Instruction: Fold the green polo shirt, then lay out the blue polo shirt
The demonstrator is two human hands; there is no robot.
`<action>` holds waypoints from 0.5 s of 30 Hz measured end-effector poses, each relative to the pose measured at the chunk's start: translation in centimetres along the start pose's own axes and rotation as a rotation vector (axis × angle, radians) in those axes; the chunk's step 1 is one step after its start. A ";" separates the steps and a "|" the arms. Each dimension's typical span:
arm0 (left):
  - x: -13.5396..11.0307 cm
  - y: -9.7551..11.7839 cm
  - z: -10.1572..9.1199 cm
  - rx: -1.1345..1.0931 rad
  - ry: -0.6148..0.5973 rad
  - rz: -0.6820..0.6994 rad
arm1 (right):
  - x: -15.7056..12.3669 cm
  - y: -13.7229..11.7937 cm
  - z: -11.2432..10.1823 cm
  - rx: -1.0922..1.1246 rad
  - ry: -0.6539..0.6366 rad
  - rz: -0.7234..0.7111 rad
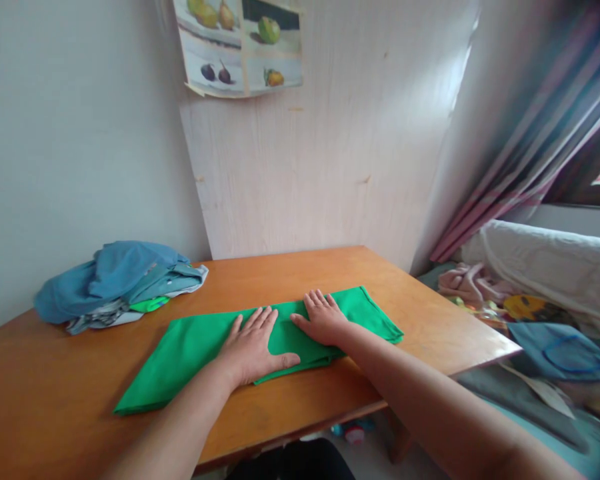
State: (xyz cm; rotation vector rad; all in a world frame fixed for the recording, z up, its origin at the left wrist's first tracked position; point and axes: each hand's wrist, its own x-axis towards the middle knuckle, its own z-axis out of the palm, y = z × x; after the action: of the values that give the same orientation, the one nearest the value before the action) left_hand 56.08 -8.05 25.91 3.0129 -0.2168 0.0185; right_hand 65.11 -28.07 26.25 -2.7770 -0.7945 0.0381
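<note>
A green cloth [190,350], folded into a long flat strip, lies across the wooden table [280,417] near its front edge. My left hand [253,350] rests flat on the middle of the cloth, fingers stretched away from me and thumb pointing right. To the right of it, my right hand [323,317] also lies palm down on the cloth, fingers spread and thumb toward the left hand. Both hands touch the cloth from above and grip nothing. The cloth's right end shows stacked layers at its edge.
A pile of blue and grey clothes [125,280] sits at the table's back left. Fruit pictures [245,47] hang on the board behind. To the right, a sofa [555,257] holds clothes and a blue item [560,350], beneath a striped curtain [525,153].
</note>
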 end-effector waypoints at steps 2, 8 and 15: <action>0.0 0.0 0.0 0.004 0.005 -0.005 | -0.3 0.7 0.2 -0.015 0.023 0.038; -0.1 0.5 -0.4 0.006 -0.014 -0.019 | -0.3 1.0 0.1 -0.012 -0.005 0.058; -0.2 0.5 -0.6 -0.002 -0.018 -0.023 | -1.0 2.9 -0.5 -0.059 0.017 0.159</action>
State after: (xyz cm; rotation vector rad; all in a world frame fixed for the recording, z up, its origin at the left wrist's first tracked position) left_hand 55.85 -8.46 26.58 3.0143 -0.1838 -0.0104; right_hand 65.80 -31.13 25.96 -2.8858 -0.5774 0.0200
